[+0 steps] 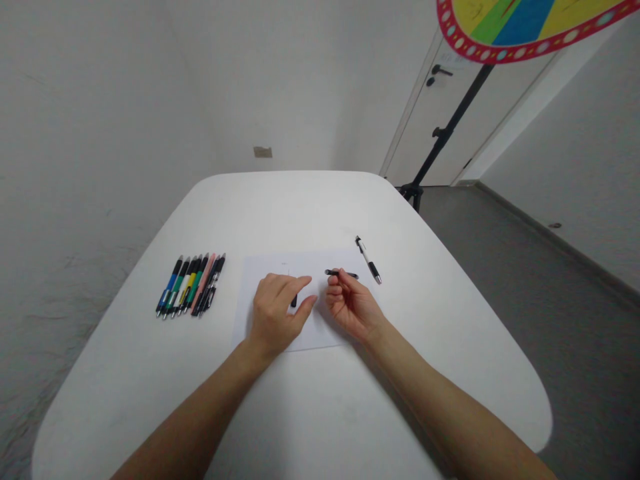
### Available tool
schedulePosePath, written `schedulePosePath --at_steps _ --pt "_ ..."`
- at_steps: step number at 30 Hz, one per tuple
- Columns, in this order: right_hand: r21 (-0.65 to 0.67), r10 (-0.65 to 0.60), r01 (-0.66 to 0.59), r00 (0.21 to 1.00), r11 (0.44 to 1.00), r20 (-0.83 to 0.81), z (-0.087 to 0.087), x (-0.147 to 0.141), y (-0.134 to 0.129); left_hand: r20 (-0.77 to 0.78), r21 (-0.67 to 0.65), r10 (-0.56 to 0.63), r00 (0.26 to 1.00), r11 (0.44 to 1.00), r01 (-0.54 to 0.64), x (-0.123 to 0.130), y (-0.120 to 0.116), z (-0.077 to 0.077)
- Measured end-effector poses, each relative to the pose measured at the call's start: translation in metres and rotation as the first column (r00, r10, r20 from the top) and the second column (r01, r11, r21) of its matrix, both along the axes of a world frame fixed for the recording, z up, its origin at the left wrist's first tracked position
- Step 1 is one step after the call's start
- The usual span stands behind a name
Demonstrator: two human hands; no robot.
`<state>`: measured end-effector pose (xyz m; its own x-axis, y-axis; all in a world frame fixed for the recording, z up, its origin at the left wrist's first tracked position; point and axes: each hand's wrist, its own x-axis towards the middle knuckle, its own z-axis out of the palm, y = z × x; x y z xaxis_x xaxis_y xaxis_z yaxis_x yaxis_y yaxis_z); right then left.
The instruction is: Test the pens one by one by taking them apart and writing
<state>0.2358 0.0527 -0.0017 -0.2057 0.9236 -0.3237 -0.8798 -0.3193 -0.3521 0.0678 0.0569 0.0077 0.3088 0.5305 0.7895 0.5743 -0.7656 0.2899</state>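
Over a sheet of white paper, my left hand is open, thumb and index finger apart with nothing between their tips. A short black piece shows in the gap behind that thumb and index finger; most of it is hidden, and its kind is unclear. My right hand pinches a slim black pen part between thumb and fingertips, held roughly level above the paper's right side. Just beyond this hand lies a white pen with a black grip. Faint marks show on the paper near my left hand.
Several pens in various colours lie side by side at the left of the white table. Past the table's far right corner stands a black tripod pole bearing a colourful wheel. A door and walls are behind.
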Motion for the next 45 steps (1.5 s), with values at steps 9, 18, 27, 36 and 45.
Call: schedulePosePath --at_steps 9,18,27,36,45 --pt "0.041 0.013 -0.012 1.000 0.999 -0.026 0.000 -0.002 -0.003 -0.002 -0.004 0.057 0.998 0.998 -0.057 -0.001 0.002 -0.004" --pt "0.068 -0.050 0.034 0.970 0.997 0.236 0.002 -0.006 -0.003 0.061 -0.019 -0.046 0.997 0.999 0.047 0.000 0.000 0.002" --pt "0.162 -0.120 0.043 0.855 0.986 0.504 0.004 -0.005 -0.005 -0.042 -0.172 0.037 0.998 0.984 -0.044 -0.002 0.005 -0.007" --pt "0.330 -0.232 0.017 0.747 0.944 0.623 0.002 -0.009 -0.007 -0.045 -0.166 0.019 0.999 0.986 -0.026 -0.002 0.004 -0.007" --pt "0.294 -0.218 0.044 0.776 0.955 0.591 0.005 -0.008 -0.007 -0.043 -0.156 0.014 0.999 0.988 -0.021 -0.003 0.005 -0.008"
